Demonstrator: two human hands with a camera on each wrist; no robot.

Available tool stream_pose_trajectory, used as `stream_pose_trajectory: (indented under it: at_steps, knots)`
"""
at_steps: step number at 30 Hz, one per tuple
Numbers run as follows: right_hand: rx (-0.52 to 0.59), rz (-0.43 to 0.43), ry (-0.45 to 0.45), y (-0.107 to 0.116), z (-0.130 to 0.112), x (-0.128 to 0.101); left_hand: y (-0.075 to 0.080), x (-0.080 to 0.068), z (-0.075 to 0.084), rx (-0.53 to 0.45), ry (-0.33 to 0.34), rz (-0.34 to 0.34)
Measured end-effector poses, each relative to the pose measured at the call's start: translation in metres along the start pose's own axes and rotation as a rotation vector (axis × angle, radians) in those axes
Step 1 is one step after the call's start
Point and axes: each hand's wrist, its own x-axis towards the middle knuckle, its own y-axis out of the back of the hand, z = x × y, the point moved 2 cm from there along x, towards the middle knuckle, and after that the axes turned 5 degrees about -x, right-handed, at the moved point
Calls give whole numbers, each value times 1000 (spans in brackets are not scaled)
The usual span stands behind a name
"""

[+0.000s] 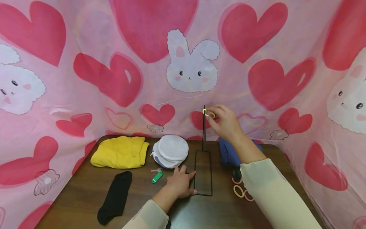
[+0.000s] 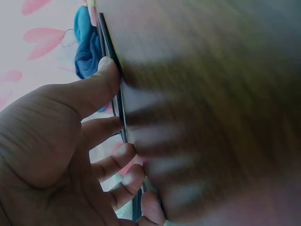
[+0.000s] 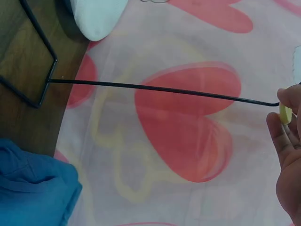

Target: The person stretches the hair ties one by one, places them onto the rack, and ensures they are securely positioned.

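Note:
A black wire stand (image 1: 203, 136) has a flat rectangular base on the wooden table and a tall thin upright at its back end. My right hand (image 1: 226, 122) pinches a yellow ring-shaped hair tie (image 3: 285, 113) between thumb and fingers, right at the upright's top end. In the head view the tie overlaps the tip of the rod. My left hand (image 1: 178, 184) rests at the left side of the base, fingers spread. Its thumb and fingertips press on the wire edge, as the left wrist view shows.
Left of the stand lie a white cap (image 1: 172, 149), a green key tag (image 1: 157, 177) with keys, a folded yellow cloth (image 1: 121, 152) and a black sock (image 1: 115, 197). To the right are a folded blue cloth (image 1: 228, 152) and several loose hair ties (image 1: 235, 193). A printed curtain (image 1: 154, 79) surrounds the table.

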Motion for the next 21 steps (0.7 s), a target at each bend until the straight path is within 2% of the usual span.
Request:
stream_pose_trajectory:
  at_steps: [5,8,15,21]
  knots:
    - [67,1,-36,-5,8,-3,0,-1,0,11,-5,-2]
    - [69,-16,-52,-2,8,-15,0,-2,-1,5,-4,-2]
    - [55,-30,-75,20,5,-59,2,-2,-2,-16,-7,12]
    - [-6,-70,-60,41,11,-116,4,0,0,-20,-1,-6]
